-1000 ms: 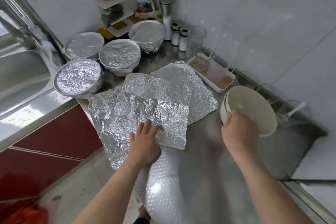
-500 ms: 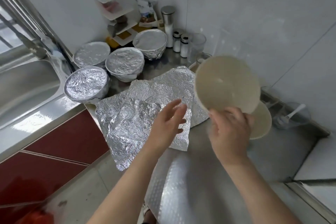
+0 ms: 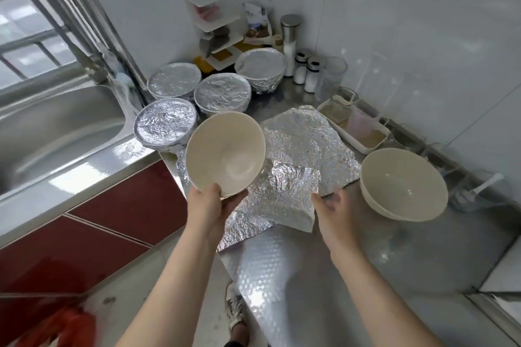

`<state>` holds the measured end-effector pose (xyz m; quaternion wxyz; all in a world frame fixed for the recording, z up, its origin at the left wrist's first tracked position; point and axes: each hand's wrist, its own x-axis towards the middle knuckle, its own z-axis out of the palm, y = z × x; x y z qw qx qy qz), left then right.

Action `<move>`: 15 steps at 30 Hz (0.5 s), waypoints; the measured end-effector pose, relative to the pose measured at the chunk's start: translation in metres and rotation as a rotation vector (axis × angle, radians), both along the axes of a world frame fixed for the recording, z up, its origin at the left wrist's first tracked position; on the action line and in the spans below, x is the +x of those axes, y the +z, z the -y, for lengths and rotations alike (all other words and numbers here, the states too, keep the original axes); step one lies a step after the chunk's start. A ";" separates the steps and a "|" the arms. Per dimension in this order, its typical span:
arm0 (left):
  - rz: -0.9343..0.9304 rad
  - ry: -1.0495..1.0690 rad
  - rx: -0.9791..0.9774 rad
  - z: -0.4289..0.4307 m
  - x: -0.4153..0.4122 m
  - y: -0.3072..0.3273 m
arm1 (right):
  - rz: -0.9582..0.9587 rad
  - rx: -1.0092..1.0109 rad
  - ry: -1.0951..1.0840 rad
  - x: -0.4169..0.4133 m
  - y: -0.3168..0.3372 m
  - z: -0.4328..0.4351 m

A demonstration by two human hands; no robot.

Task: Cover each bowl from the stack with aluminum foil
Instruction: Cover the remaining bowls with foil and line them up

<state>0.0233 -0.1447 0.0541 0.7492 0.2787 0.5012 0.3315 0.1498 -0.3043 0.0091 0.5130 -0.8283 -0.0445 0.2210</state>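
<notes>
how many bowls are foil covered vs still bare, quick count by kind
foil-covered bowls: 4
bare cream bowls: 2 in plain view; the one on the counter may have another nested under it
total: 6

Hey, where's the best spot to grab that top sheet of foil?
Pinch the top foil sheet at its right edge, coming from the right. That edge lies free, apparently slightly lifted, beside the right hand; the held bowl hangs over its left side.
</notes>
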 end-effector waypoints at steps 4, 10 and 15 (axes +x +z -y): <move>-0.046 -0.025 -0.054 0.001 -0.012 -0.015 | -0.492 -0.076 -0.074 0.000 -0.048 -0.009; -0.136 -0.051 -0.047 0.001 -0.023 -0.027 | -0.565 0.135 -0.216 0.000 -0.042 -0.028; -0.350 -0.102 0.104 -0.006 -0.033 -0.027 | -0.144 0.272 -0.162 0.012 0.016 -0.030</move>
